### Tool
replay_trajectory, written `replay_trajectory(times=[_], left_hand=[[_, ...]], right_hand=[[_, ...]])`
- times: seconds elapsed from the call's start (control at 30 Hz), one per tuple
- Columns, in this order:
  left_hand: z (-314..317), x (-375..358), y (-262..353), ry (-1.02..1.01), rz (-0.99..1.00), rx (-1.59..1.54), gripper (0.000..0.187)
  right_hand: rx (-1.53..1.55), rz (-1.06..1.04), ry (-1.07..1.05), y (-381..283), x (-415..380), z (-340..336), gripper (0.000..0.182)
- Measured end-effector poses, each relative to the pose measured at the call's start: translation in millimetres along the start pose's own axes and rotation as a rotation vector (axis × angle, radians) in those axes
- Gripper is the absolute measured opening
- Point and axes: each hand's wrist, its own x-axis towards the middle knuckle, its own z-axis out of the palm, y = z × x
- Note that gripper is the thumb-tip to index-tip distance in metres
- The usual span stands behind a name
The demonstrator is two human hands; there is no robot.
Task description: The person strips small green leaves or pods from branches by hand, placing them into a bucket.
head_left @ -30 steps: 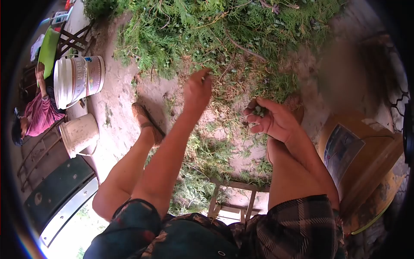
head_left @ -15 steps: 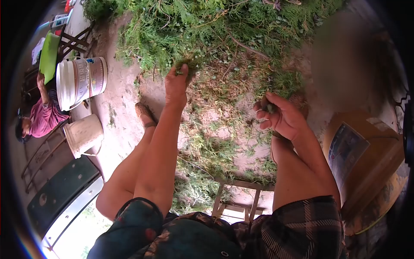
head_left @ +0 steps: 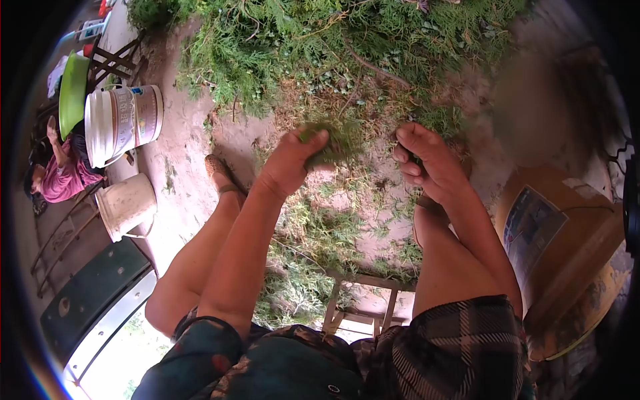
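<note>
My left hand [head_left: 293,159] pinches a green sprig [head_left: 340,143] between thumb and fingers; the sprig is smeared by motion and points toward my right hand. My right hand [head_left: 427,160] is curled with its thumb against the fingers, and whatever it may hold is mostly hidden. A gap separates the two hands. Beyond them lies a large heap of green branches [head_left: 287,60] with small pale cones among the leaves. Loose brown and green clippings [head_left: 320,220] cover the ground below my hands.
At left are a white bucket [head_left: 123,125], a smaller pail [head_left: 127,205], a green basin [head_left: 73,97] and a person in a pink top [head_left: 65,177]. A brown container [head_left: 553,233] stands at right. A wooden stool frame [head_left: 363,313] shows between my legs.
My left hand has moved down and right from the heap's edge, with the sprig in it. My right hand has risen slightly and closed more. The person at left has shifted an arm.
</note>
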Motion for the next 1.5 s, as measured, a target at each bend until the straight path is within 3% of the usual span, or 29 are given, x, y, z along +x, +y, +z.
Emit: replay_trajectory(times=[0.07, 0.1, 0.13, 0.2, 0.23, 0.27, 0.3, 0.33, 0.37, 0.53, 0.63, 0.77, 0.8, 0.87, 0.93, 1.07, 1.13, 1.2, 1.27, 1.33, 1.4, 1.47, 1.5], left_hand=[[-1.9, -8.4, -4.4, -0.373, -0.172, 0.453, 0.035], [0.9, -12.3, -1.8, -0.622, -0.194, 0.854, 0.036], [-2.1, -14.4, -9.6, -0.700, -0.340, 0.776, 0.032], [-21.2, 0.9, -27.4, -0.590, -0.271, 1.221, 0.028], [-30.3, 11.4, -33.4, -0.354, -0.191, 1.379, 0.025], [-39.9, 19.1, -39.8, -0.028, 0.089, 1.599, 0.023], [-44.6, 33.8, -39.4, 0.158, 0.223, 1.697, 0.019], [-41.5, 39.6, -34.9, 0.351, 0.356, 1.457, 0.015], [-41.1, 47.6, -33.5, 0.415, 0.432, 1.325, 0.015], [-16.6, 83.6, -43.4, 0.507, 0.430, 1.363, 0.014], [-7.8, 82.5, -43.1, 0.578, 0.329, 1.378, 0.017], [27.1, 31.9, -46.9, 0.394, 0.530, 0.863, 0.022], [37.8, 14.2, -44.9, 0.223, 0.420, 0.781, 0.021], [44.5, -5.2, -39.7, -0.026, 0.380, 0.751, 0.022], [20.4, 8.2, -46.5, 0.254, 0.290, 0.584, 0.023], [-61.8, 55.6, -51.7, 0.760, 0.483, 1.146, 0.019], [-72.3, 64.5, -49.7, 0.680, 0.291, 1.235, 0.018], [-73.5, 62.9, -55.1, 0.686, 0.291, 1.239, 0.018], [-70.5, 60.3, -57.3, 0.693, 0.299, 1.242, 0.017], [-46.2, 44.5, -49.8, 0.700, 0.287, 1.036, 0.016], [-20.9, 31.8, -57.7, 0.459, 0.422, 0.825, 0.014], [17.3, 9.3, -42.3, 0.011, 0.283, 0.600, 0.014], [19.9, 10.7, -44.8, -0.025, 0.352, 0.624, 0.019]], right_hand=[[0.019, -0.001, 0.001, 2.0, -1.8, -3.3, 0.015], [0.012, -0.013, -0.009, 2.4, -2.5, -4.5, 0.015], [0.006, -0.023, -0.019, 3.3, -3.6, -5.1, 0.015], [0.003, -0.018, -0.007, 3.7, -6.0, -5.0, 0.015], [0.000, -0.018, 0.004, 2.7, -6.4, -4.5, 0.014], [0.000, -0.019, 0.002, 1.7, -6.8, -3.8, 0.014], [-0.006, -0.009, 0.008, 1.2, -7.5, -3.5, 0.014], [-0.012, 0.003, 0.017, 1.9, -7.9, -3.6, 0.013], [-0.010, 0.006, 0.022, 3.6, -7.5, -4.1, 0.013], [-0.022, 0.016, 0.000, 6.4, -3.7, -7.1, 0.014], [-0.045, 0.023, -0.009, 6.6, -2.0, -6.2, 0.015], [-0.124, 0.023, 0.055, 8.9, 3.0, 0.0, 0.022], [-0.017, 0.082, 0.066, 9.4, 3.0, 3.7, 0.025], [0.082, 0.147, 0.067, 9.3, 5.7, 7.2, 0.028], [0.099, 0.236, 0.066, 10.3, 9.1, -3.0, 0.029], [0.266, 0.250, -0.144, 11.7, 14.5, -18.4, 0.028], [0.272, 0.253, -0.169, 12.2, 15.6, -18.3, 0.026], [0.269, 0.253, -0.196, 11.8, 16.1, -18.2, 0.025], [0.105, 0.211, -0.094, 11.4, 16.0, -18.0, 0.025], [0.132, 0.197, -0.054, 11.9, 13.9, -10.4, 0.026], [0.159, 0.186, -0.014, 11.1, 13.0, -3.0, 0.027], [0.226, 0.216, 0.032, 9.0, 13.5, 2.6, 0.029], [0.225, 0.214, 0.029, 8.8, 14.9, 0.6, 0.029]])
